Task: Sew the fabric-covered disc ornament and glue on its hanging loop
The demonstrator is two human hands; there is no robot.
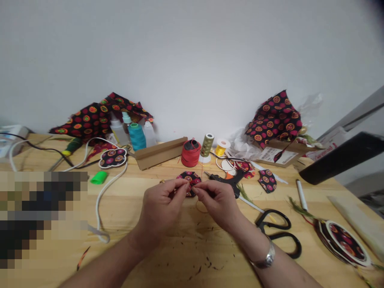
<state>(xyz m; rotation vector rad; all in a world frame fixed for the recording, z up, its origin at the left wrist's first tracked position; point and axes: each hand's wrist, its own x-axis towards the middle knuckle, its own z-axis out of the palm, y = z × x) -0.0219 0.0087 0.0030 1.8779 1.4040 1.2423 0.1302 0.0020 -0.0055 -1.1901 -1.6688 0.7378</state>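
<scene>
My left hand [163,202] and my right hand [217,200] meet at the middle of the wooden table [180,256], fingertips pinched together. Between them they grip a small round piece of black fabric with red and orange dots [189,178]. A thin thread seems to run from the pinch, too fine to follow. A silver bracelet [267,258] is on my right wrist. A black glue gun [229,180] lies just behind my right hand.
Black scissors [279,230] lie to the right, a white pen [301,194] beyond them. Red [191,153], olive [207,146], yellow [222,147] and teal [137,137] spools stand at the back with a cardboard strip [159,154]. Patterned cloth heaps [96,114] [274,118], a white cord [105,192], a green cap [99,177].
</scene>
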